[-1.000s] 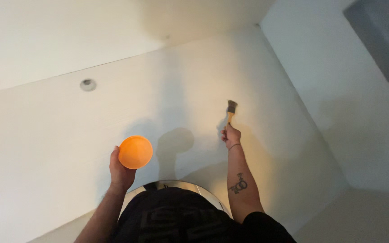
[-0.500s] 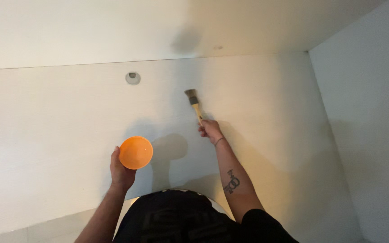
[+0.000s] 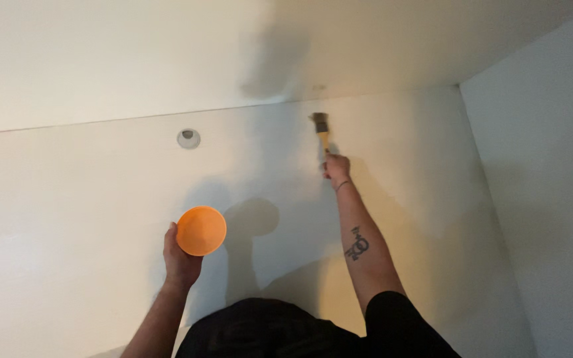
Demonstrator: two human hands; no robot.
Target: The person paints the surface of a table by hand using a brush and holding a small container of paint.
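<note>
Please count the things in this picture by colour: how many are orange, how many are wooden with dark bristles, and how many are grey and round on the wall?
Orange: 1, bowl in the left hand
Wooden with dark bristles: 1, paintbrush in the right hand
Grey, round: 1, wall fitting
Total: 3

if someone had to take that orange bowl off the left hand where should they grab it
Probably by the free rim of the orange bowl, on the side away from the left hand. That hand clasps the bowl's lower left edge, so the upper right rim stands bare. The right hand is busy holding the paintbrush.
</note>
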